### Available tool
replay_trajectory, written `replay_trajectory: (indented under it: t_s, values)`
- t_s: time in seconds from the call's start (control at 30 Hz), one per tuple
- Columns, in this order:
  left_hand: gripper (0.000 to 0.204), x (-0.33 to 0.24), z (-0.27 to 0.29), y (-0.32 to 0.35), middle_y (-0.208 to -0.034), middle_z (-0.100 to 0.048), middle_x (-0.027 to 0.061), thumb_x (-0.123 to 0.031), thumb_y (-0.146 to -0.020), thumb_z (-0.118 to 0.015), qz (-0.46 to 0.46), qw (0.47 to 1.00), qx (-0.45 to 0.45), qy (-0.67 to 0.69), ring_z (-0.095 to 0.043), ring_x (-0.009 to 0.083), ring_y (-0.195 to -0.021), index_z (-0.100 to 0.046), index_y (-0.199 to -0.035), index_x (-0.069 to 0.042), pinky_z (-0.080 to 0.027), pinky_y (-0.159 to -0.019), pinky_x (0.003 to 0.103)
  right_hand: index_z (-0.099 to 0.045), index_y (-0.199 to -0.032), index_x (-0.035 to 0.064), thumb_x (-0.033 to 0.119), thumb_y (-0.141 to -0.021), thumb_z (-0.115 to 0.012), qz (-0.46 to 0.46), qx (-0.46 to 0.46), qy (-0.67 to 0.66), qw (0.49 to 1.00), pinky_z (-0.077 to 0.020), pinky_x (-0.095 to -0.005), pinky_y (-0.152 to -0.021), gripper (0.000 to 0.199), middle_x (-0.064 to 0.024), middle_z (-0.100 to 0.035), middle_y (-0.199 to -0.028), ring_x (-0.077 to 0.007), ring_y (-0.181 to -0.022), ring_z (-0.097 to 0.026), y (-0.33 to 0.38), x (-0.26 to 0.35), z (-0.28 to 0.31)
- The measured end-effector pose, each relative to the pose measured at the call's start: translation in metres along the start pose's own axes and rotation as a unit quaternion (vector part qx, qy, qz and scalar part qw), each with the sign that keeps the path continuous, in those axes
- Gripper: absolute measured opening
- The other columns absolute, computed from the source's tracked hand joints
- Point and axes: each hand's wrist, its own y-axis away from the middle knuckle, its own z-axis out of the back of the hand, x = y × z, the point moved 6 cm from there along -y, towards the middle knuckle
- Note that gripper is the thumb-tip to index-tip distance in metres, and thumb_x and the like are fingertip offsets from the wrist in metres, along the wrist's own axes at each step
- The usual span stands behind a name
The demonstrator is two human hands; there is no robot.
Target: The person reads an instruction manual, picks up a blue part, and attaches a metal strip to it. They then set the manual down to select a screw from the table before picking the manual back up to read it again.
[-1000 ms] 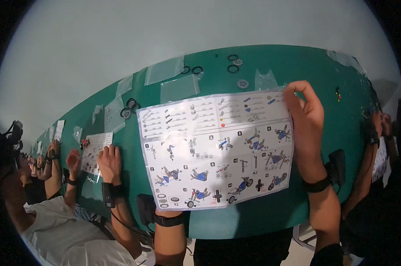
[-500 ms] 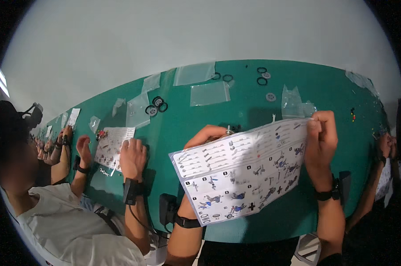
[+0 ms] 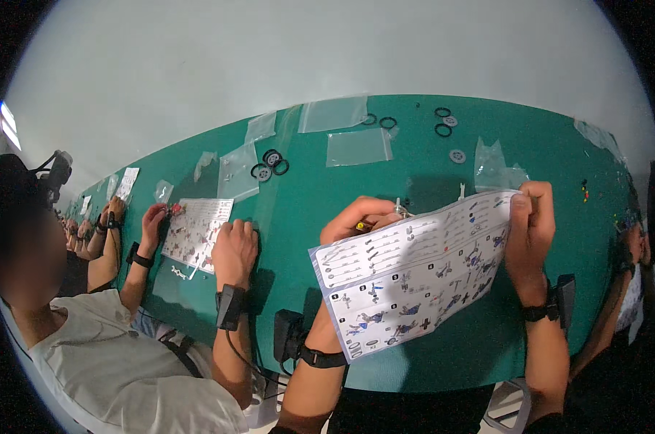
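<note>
My right hand (image 3: 531, 228) pinches the upper right corner of a printed instruction sheet (image 3: 428, 271), which tilts up across the front of the table. Rows of part drawings and numbered assembly pictures cover it. Behind the sheet's upper left edge is my left hand (image 3: 360, 218), its fingers curled around small building parts. A yellow piece (image 3: 360, 226) and a pale grey upright piece (image 3: 400, 207) show there; the rest is hidden by the paper. A white fork-ended piece (image 3: 462, 191) stands out just above the sheet's top edge.
Clear plastic bags (image 3: 358, 147) and black tyres with grey wheel hubs (image 3: 457, 156) lie farther back on the green table (image 3: 305, 195). To my left a co-worker's hands (image 3: 235, 253) are at another sheet (image 3: 197, 228). Another person's hands (image 3: 635, 244) are at the right edge.
My left hand and the sheet's left side have moved right relative to the table, and a yellow piece now shows in that hand. The co-worker's left hand has reached red parts by their sheet.
</note>
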Motion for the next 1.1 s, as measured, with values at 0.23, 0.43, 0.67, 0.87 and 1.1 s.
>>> replay_trajectory:
  t_s: [0.23,0.43,0.67,0.87,1.1]
  values:
    - [0.018,0.011,0.003,0.002,-0.083,-0.065,0.0005,-0.009,-0.088,-0.073,0.017,0.998,0.002,0.055,-0.055,0.0046,-0.073,-0.068,-0.103,-0.001,-0.045,-0.067,0.02,-0.052,-0.093,0.0036,0.018,-0.1,-0.054,-0.022,-0.01,-0.026,0.999,-0.0377,-0.0289,-0.06,0.016,-0.0021,-0.046,-0.078,-0.01,-0.068,-0.041,0.001,-0.002,-0.003]
    - [0.021,-0.002,0.005,0.005,-0.086,-0.067,0.0021,-0.015,-0.089,-0.072,0.009,1.0,0.009,0.02,-0.057,0.0048,-0.075,-0.067,-0.103,-0.001,-0.046,-0.068,0.02,-0.052,-0.094,0.0038,0.014,-0.099,-0.054,0.007,-0.016,-0.019,1.0,-0.0375,-0.0282,-0.059,0.012,-0.0018,-0.046,-0.078,-0.0098,-0.068,-0.041,-0.003,0.012,-0.002]
    - [0.031,0.009,-0.001,0.003,-0.094,-0.067,0.0067,-0.027,-0.091,-0.069,0.032,0.999,0.037,-0.013,-0.061,0.0089,-0.084,-0.065,-0.105,0.001,-0.049,-0.073,0.021,-0.052,-0.096,0.0041,0.013,-0.099,-0.054,0.019,-0.023,-0.015,0.999,-0.0365,-0.0268,-0.058,0.01,0.0001,-0.045,-0.076,-0.0079,-0.067,-0.04,-0.004,0.002,0.002]
    - [0.032,0.008,0.002,0.004,-0.094,-0.067,0.0059,-0.027,-0.09,-0.069,0.039,0.998,0.04,-0.01,-0.061,0.0089,-0.084,-0.065,-0.106,0.001,-0.05,-0.074,0.022,-0.052,-0.096,0.0045,0.014,-0.099,-0.056,-0.011,-0.006,-0.02,1.0,-0.0364,-0.0267,-0.057,0.011,0.0001,-0.045,-0.073,-0.0075,-0.065,-0.04,-0.003,0.002,0.003]
    - [0.035,0.008,0.002,0.006,-0.094,-0.067,0.0057,-0.029,-0.089,-0.07,0.037,0.999,0.034,0.004,-0.062,0.0088,-0.083,-0.065,-0.107,0.001,-0.05,-0.074,0.022,-0.053,-0.095,0.0045,0.013,-0.098,-0.056,-0.006,-0.007,-0.01,1.0,-0.0359,-0.0275,-0.055,0.01,0.0001,-0.045,-0.071,-0.0081,-0.064,-0.04,-0.003,0.005,0.002]
